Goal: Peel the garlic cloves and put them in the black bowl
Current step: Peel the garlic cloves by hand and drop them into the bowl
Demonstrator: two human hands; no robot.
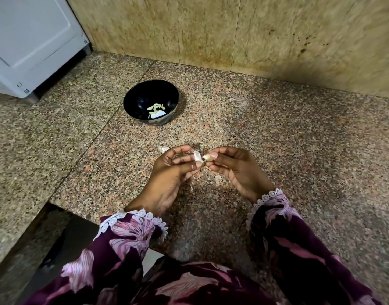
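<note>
A black bowl [132, 100] stands on the speckled granite counter [277, 133], farther from me than my hands, with several peeled pale cloves [156, 107] and a white scrap of skin inside. My left hand [173, 170] and my right hand [235, 166] meet above the counter and together pinch one small garlic clove [200, 156]. A flap of its white-pink skin sticks up by my left fingertips, and the yellowish end lies under my right thumb. An unpeeled clove or skin piece [163, 148] lies on the counter just left of my left fingers.
Bits of garlic skin [217, 177] lie on the counter under my hands. A white appliance [33, 45] stands at the back left. A beige stone wall [233, 29] closes the back. The counter edge [44, 208] drops off at the lower left.
</note>
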